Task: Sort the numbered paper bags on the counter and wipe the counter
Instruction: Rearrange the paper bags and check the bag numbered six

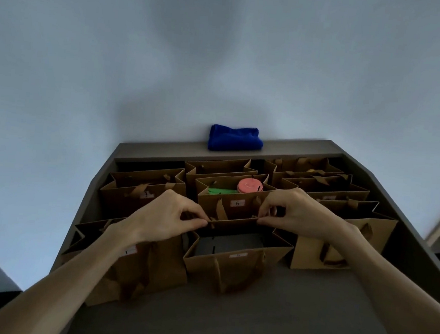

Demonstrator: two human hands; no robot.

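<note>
Two hands [233, 216] pinching upright open bag's [229, 263] far rim

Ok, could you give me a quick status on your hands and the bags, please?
Left hand and right hand pinch the rear rim of the front middle bag. Bag 6 stands close behind. Blue cloth untouched by the wall.

Open strip of counter [267, 317] along the near edge; behind it, paper bags [142, 194] packed edge to edge, blocking reach toward the blue cloth [234, 138].
</note>
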